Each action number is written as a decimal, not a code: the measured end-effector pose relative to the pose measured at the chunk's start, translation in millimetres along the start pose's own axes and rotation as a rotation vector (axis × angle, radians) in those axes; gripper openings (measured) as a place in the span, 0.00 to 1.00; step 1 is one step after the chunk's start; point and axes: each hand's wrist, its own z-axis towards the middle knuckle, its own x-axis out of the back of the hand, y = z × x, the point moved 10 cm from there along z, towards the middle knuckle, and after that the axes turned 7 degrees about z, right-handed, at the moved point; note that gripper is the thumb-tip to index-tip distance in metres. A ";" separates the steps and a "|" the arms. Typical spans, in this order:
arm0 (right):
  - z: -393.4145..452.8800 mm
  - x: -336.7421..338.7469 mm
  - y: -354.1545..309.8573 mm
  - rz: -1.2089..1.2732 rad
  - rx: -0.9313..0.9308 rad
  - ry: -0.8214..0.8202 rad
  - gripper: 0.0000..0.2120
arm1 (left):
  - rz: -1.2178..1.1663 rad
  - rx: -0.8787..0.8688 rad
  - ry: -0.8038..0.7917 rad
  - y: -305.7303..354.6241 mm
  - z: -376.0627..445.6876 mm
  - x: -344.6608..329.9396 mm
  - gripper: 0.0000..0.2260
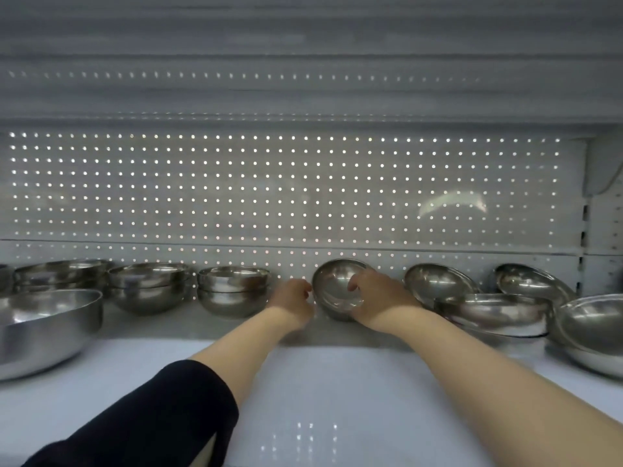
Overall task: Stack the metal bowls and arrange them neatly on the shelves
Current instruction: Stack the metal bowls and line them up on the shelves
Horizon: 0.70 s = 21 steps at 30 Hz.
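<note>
A small metal bowl point(333, 284) leans tilted against the back panel, its opening facing me. My right hand point(374, 294) grips its right rim, thumb inside the bowl. My left hand point(294, 294) touches the bowl's left edge with curled fingers; whether it grips is unclear. Left of them stand stacked bowls point(233, 289) and another stack point(148, 286), both upright. Right of the held bowl, a tilted bowl point(438, 284) leans against the back, with a flatter bowl point(492, 311) in front of it.
A large bowl point(47, 325) sits at the front left, a further stack point(60, 273) behind it. Another tilted bowl point(529, 281) and a big bowl point(593, 332) crowd the right end. The white shelf point(320, 399) has a perforated back panel point(269, 190) and another shelf overhead.
</note>
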 end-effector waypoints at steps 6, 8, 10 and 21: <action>-0.4 -1.0 1.6 0.013 -0.005 -0.015 0.17 | 0.031 -0.008 0.009 -0.9 0.3 -0.5 0.21; -1.5 -2.6 3.9 0.014 -0.022 -0.029 0.17 | 0.043 -0.016 0.007 -0.3 0.9 -1.1 0.21; -2.6 -3.7 5.3 0.007 -0.031 -0.041 0.17 | 0.039 -0.016 0.004 -1.0 1.6 -2.0 0.21; -5.4 -13.3 6.7 -0.072 -0.033 -0.096 0.16 | 0.064 0.004 -0.027 -11.1 7.6 -9.1 0.23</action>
